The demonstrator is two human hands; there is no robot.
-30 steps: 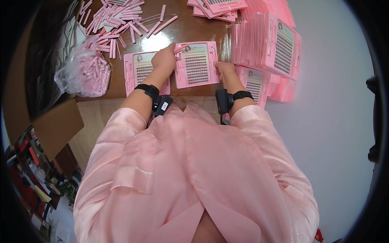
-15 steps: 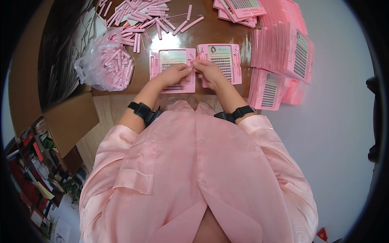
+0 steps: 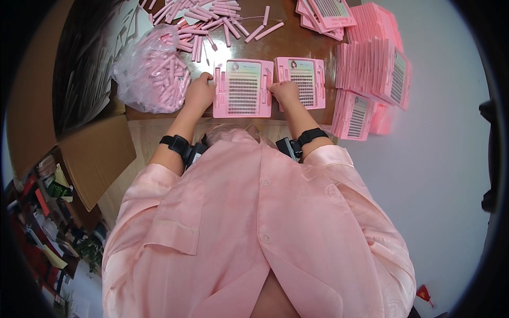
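A pink false eyelash tray (image 3: 220,108), with rows of dark lash clusters and slots at its sides, stands between my hands at the table's front edge. My left hand (image 3: 200,91) grips its left edge, fingers curled, thumb toward the rim. My right hand (image 3: 287,93) pinches the tray's right edge; its fingertips are partly hidden. Just right of it lies a second pink eyelash tray (image 3: 319,100), partly covered by my right hand.
Pink tubes (image 3: 228,24) lie scattered at the back, beside a clear plastic bag (image 3: 127,79) full of similar tubes. Stacked pink trays (image 3: 366,61) stand on the right, with more at the back right. An open cardboard box (image 3: 101,159) is at the left.
My hands have parted from their meeting point over the trays and now hold the left tray by opposite edges. That tray looks slightly larger and less covered. The view has shifted a little.
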